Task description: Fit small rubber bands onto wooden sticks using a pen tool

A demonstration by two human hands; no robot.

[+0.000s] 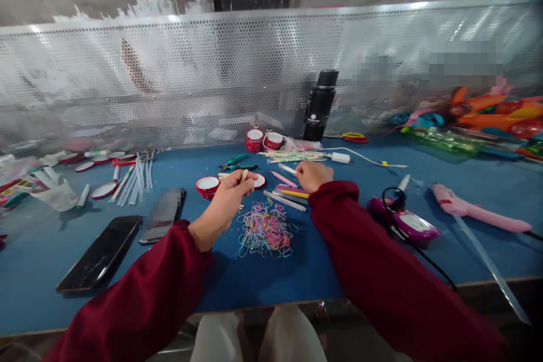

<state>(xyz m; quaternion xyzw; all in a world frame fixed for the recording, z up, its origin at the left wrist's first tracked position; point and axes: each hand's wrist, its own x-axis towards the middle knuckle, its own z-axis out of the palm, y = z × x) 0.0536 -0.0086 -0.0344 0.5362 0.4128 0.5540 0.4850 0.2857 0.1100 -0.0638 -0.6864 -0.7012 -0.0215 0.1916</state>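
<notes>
The stick [245, 175] is cream, the tabletop [263, 283] blue.

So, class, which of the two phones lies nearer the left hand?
The rear phone; the front phone lies farther from the left hand, nearer the table's front edge.

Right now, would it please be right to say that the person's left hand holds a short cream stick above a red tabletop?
Almost: the head view shows the left hand holding a short cream stick, but the tabletop beneath is blue, not red.
</notes>
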